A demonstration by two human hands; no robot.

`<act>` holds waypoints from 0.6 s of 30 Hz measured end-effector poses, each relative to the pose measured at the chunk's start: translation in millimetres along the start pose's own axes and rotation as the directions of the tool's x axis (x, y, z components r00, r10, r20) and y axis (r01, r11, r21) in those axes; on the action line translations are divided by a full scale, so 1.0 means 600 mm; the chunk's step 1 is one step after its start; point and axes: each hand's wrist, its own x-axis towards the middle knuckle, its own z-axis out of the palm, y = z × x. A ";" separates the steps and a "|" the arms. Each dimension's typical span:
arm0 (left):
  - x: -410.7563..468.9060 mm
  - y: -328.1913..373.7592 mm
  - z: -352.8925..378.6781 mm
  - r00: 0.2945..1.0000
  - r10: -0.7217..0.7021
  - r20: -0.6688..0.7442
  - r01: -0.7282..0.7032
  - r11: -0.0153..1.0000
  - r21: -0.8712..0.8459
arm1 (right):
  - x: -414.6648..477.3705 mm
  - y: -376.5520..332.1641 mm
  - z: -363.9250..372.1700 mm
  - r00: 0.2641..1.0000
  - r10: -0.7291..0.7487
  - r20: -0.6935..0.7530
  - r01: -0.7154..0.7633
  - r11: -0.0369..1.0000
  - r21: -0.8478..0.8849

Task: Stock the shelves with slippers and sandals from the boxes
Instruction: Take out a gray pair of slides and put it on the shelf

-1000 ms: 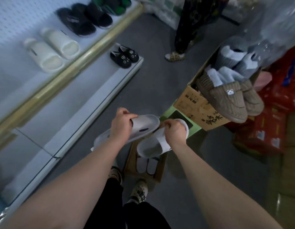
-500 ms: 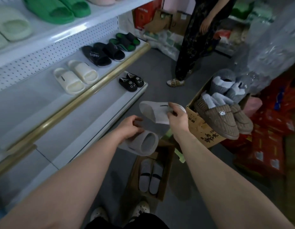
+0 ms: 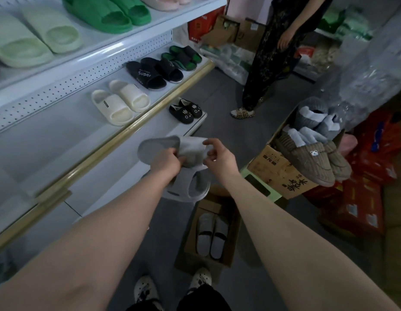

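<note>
My left grip (image 3: pixel 165 161) clamps both grey slides (image 3: pixel 191 151); whether the right grip (image 3: pixel 219 157) beside it pinches them, I cannot tell.

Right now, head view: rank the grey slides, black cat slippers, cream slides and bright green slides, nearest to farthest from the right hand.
1. grey slides, at the fingertips of the right hand.
2. black cat slippers, bottom shelf, ahead-left.
3. cream slides, middle shelf, further left.
4. bright green slides, top shelf.

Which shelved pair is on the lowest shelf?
The black cat-face slippers, alone on the bottom shelf; the rest sit on higher shelves.
</note>
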 end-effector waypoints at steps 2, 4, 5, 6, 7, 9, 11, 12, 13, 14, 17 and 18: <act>0.005 -0.018 -0.011 0.999 0.001 -0.055 -0.002 1.000 -0.005 | -0.017 -0.009 0.023 0.990 -0.129 0.049 0.135 0.974 -0.184; 0.002 -0.029 -0.019 0.996 0.031 -0.089 -0.032 0.999 -0.002 | -0.031 -0.020 0.035 0.965 -0.134 0.224 0.189 0.950 -0.249; -0.003 -0.032 -0.022 0.994 0.057 -0.092 -0.057 0.998 0.007 | -0.037 -0.024 0.040 0.946 -0.123 0.301 0.207 0.942 -0.265; -0.007 -0.034 -0.024 0.993 0.082 -0.085 -0.081 0.997 0.016 | -0.043 -0.027 0.044 0.927 -0.125 0.353 0.232 0.931 -0.281; -0.012 -0.036 -0.027 0.993 0.098 -0.072 -0.097 0.995 0.020 | -0.047 -0.029 0.047 0.912 -0.136 0.387 0.262 0.919 -0.295; -0.014 -0.043 -0.030 0.993 0.105 -0.054 -0.105 0.994 -0.008 | -0.053 -0.032 0.049 0.884 -0.146 0.444 0.311 0.893 -0.326; -0.014 -0.050 -0.035 0.995 0.082 -0.062 -0.087 0.993 -0.074 | -0.057 -0.034 0.049 0.867 -0.131 0.481 0.325 0.880 -0.346; -0.017 -0.052 -0.038 0.995 0.065 -0.076 -0.072 0.993 -0.097 | -0.057 -0.036 0.048 0.867 -0.136 0.480 0.330 0.878 -0.346; -0.021 -0.052 -0.041 0.995 0.043 -0.089 -0.052 0.994 -0.092 | -0.057 -0.039 0.046 0.870 -0.160 0.465 0.346 0.872 -0.347; -0.025 -0.050 -0.043 0.994 0.024 -0.104 -0.031 0.997 -0.064 | -0.056 -0.041 0.045 0.872 -0.197 0.448 0.375 0.856 -0.355; -0.033 -0.042 -0.054 0.985 -0.016 -0.174 0.015 1.000 -0.006 | -0.049 -0.039 0.040 0.836 -0.229 0.499 0.470 0.768 -0.435; -0.032 -0.043 -0.060 0.980 -0.041 -0.193 0.038 0.999 -0.017 | -0.046 -0.035 0.037 0.827 -0.192 0.529 0.477 0.738 -0.477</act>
